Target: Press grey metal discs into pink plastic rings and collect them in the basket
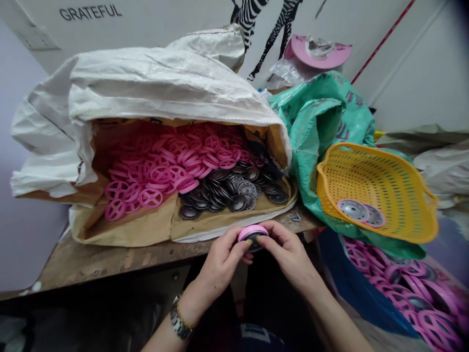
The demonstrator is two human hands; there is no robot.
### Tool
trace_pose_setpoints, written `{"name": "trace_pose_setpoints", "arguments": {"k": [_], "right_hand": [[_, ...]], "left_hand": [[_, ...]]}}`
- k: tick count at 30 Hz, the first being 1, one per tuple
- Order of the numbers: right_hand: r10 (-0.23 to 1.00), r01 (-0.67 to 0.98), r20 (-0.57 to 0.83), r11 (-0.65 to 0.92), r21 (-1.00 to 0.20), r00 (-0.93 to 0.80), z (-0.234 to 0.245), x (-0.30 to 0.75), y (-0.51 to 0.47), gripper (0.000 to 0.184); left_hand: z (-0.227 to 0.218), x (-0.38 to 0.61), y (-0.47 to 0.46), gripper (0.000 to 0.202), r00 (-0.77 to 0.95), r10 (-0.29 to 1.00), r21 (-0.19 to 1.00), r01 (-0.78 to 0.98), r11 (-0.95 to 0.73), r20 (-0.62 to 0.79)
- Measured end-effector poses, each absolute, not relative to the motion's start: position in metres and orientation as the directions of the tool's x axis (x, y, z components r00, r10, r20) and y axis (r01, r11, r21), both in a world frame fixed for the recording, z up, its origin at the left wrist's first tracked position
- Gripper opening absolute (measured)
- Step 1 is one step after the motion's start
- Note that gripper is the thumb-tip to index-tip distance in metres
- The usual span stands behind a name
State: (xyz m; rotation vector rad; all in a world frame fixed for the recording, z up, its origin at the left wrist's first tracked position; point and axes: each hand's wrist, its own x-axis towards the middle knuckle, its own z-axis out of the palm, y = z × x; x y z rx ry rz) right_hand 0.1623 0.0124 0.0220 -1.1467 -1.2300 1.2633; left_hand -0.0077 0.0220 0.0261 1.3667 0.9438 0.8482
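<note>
Between my two hands, just off the table's front edge, is a small toy wheel, a pink plastic ring with a dark grey hubcap disc in it. My left hand grips its left side, thumb pressed on the disc. My right hand holds the right side the same way, and the fingers behind are partly hidden. Beyond them, a heap of pink spoked rings fills the open white sack. Dark grey hubcap discs lie piled at the sack's front right.
A yellow basket at the right holds two pink-rimmed wheels. It stands against a green bag. Below it, a blue sack contains many larger pink wheels. Small metal pieces lie on the wooden table.
</note>
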Motion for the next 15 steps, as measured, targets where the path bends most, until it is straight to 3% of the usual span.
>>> {"name": "trace_pose_setpoints", "arguments": {"k": [5, 11, 15], "right_hand": [[0.996, 0.102, 0.083, 0.085, -0.991, -0.022, 0.022, 0.156, 0.004, 0.008], [0.997, 0.078, 0.07, 0.069, -0.995, 0.012, 0.011, 0.155, 0.007, 0.013], [0.999, 0.034, 0.009, 0.01, -0.999, -0.036, 0.01, 0.162, 0.013, 0.015]], "left_hand": [[0.026, -0.002, 0.016, 0.022, 0.342, 0.938, 0.971, 0.202, -0.126, 0.051], [0.012, 0.007, 0.018, 0.026, 0.274, 0.962, 0.987, 0.159, -0.037, -0.008], [0.015, 0.007, 0.021, 0.03, 0.328, 0.941, 0.993, 0.104, 0.056, -0.087]]}}
